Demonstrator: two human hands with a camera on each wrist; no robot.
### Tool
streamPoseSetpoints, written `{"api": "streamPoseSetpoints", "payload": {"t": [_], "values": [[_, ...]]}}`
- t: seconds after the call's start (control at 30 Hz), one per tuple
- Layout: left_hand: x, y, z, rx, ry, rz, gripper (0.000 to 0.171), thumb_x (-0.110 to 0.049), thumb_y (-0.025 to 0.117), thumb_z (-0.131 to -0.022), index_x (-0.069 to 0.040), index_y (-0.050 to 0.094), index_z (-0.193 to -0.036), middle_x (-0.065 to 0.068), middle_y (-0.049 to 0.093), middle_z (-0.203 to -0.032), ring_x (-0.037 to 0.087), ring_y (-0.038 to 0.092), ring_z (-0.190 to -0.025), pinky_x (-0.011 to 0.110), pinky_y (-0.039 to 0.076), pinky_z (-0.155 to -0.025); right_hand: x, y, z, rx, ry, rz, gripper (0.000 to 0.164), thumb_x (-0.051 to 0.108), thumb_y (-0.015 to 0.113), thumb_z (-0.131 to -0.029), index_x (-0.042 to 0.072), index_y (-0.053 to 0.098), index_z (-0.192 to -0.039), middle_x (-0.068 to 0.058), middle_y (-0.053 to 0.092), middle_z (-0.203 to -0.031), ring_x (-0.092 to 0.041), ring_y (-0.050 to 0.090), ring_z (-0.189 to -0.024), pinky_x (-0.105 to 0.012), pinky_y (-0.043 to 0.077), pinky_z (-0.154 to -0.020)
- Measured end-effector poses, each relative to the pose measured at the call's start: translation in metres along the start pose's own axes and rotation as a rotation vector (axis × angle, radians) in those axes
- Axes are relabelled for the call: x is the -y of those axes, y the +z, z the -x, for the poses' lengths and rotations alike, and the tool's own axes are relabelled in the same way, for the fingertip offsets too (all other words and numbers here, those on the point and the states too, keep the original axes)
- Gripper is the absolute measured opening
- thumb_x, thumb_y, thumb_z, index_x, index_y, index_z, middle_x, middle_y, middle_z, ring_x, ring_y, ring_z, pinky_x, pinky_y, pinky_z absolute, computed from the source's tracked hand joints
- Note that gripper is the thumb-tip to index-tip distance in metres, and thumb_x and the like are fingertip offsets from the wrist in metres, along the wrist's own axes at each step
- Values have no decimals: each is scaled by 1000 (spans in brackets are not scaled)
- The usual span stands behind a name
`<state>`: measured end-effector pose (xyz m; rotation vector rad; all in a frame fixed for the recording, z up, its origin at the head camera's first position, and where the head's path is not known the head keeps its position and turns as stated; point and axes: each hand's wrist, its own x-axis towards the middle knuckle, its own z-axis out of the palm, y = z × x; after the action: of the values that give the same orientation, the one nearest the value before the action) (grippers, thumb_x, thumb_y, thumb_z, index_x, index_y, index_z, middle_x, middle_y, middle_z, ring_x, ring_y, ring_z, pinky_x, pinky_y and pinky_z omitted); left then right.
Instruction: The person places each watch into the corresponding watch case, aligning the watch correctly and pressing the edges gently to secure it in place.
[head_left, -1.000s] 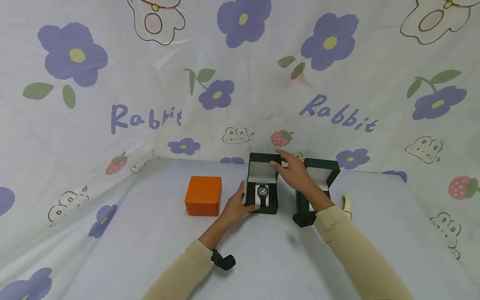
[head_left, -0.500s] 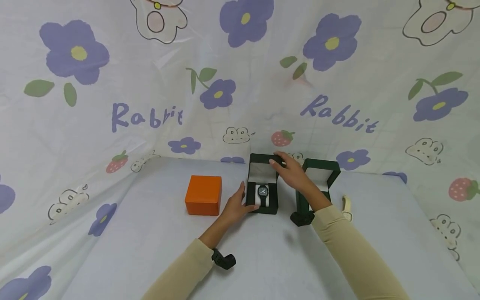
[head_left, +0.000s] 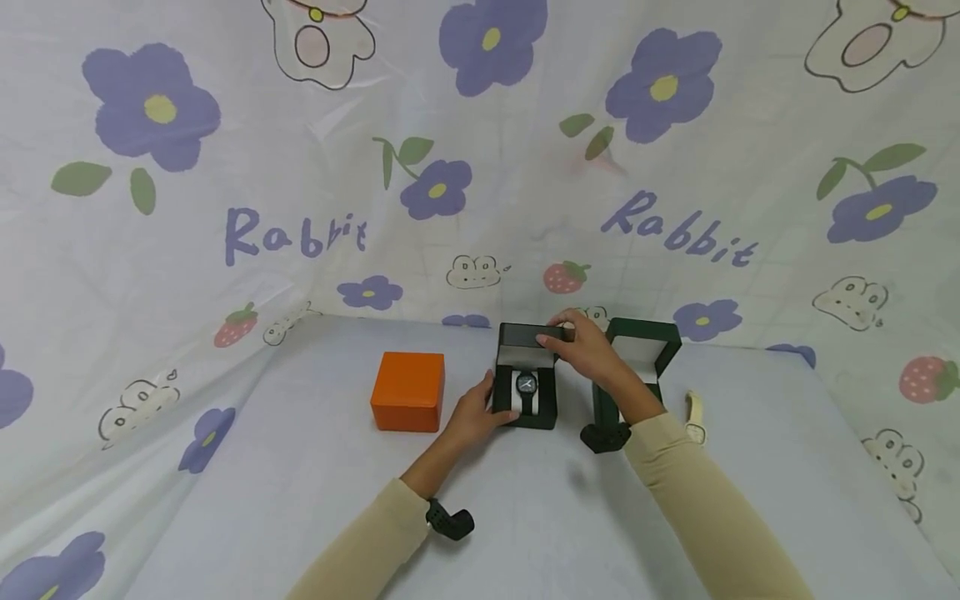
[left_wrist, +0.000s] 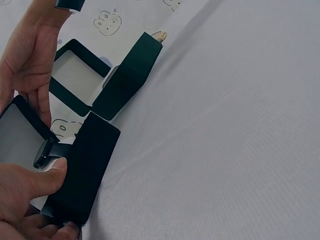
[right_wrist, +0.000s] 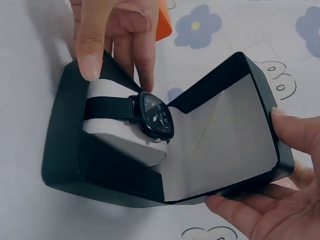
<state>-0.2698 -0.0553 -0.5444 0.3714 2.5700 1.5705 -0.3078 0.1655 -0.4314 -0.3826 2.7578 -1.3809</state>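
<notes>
Head view has the watch box (head_left: 549, 404) right of the orange box (head_left: 408, 392), black watch (head_left: 527, 383) seated inside, the left hand's grip (head_left: 471, 417) pinching its near left corner and the right hand's grip (head_left: 587, 346) pinching its raised lid (head_left: 517, 335). Swinging the lid cleanly probably calls for a still box and even pressure. Right wrist view shows fingers (right_wrist: 242, 212) against the lid's outer side, largely hidden from the head view.

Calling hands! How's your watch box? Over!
Left hand grips dark green rectangular box; right hand holds its open, pale-lined lid. Black square-faced watch inside, on white cushion. Nothing visibly blocking.
</notes>
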Motion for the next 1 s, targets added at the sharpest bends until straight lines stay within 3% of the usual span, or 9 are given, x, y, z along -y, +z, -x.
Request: {"api": "streamPoseSetpoints", "payload": {"t": [0.1,0.23,0.4,0.47,0.63,1.0], "values": [[-2,-1,1,-1,14,15,87,-18,79,-91,8,27,-156,22,36,-158,35,38,-145,46,34,-118,1,-2,1,37,-20,18,45,31,64,-102,6,59,-138,-21,64,-128,-37,66,-106,-47,57,-85],[-2,-1,1,11,11,41,84,-18,79,-91,5,30,-156,18,38,-157,32,39,-145,45,38,-116,0,-1,4,69,-13,-26,43,29,63,-102,8,61,-140,-18,60,-139,-38,61,-121,-50,58,-92],[0,0,1,16,9,52,85,-17,79,-91,2,29,-157,17,38,-158,32,40,-144,45,39,-115,-3,2,9,37,-34,-27,39,27,66,-101,10,65,-136,-13,59,-142,-39,50,-136,-58,46,-107],[2,-1,0,17,19,45,87,-18,79,-91,0,28,-158,15,39,-158,30,40,-144,44,37,-117,-3,4,11,19,-46,-9,38,26,68,-100,11,66,-135,-13,61,-140,-38,51,-135,-59,42,-110],[3,-1,0,15,30,37,88,-17,80,-90,-2,27,-159,13,38,-158,27,39,-145,43,33,-119,-6,8,15,-4,-63,-18,38,26,70,-98,10,68,-133,-13,64,-136,-36,56,-130,-55,46,-108],[-2,-3,2,14,19,43,85,-17,79,-91,0,28,-158,15,38,-158,29,41,-144,44,34,-118,-12,14,21,-47,-92,-58,38,23,73,-96,10,69,-132,-12,65,-135,-31,56,-131,-50,46,-109]]}}
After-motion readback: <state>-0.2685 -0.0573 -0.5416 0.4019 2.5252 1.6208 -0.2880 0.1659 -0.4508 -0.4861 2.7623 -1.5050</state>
